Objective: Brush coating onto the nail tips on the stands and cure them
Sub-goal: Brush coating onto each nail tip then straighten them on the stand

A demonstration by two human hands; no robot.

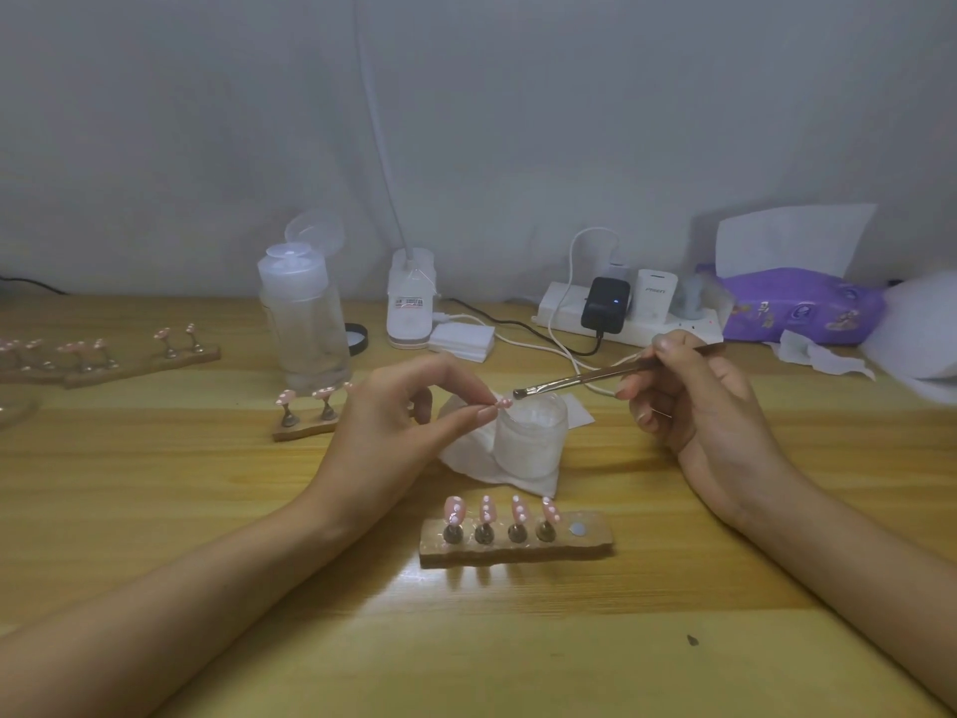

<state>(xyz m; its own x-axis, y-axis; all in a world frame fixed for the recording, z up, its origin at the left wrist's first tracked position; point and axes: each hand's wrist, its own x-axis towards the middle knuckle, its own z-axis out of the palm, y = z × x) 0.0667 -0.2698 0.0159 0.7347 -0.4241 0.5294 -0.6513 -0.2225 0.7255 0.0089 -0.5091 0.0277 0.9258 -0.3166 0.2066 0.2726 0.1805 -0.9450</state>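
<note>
Pinching nail tip (503,404) in left hand (409,412); right hand (699,401) gripping brush (595,378), bristles just beside tip.

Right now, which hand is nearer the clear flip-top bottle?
Left. The left hand is just right of the bottle; the right hand is farther right, past the glass jar.

Directly beneath and between the fingers (484,414), a frosted jar (528,437) on a tissue (466,456) blocks the way. Nearer the person than the fingers stands a nail stand (518,550), with bare tabletop (673,588) open on either side of it. Beyond the fingers, a bottle (305,323), a cable (562,349) and a power strip (564,310) crowd the back.
</note>
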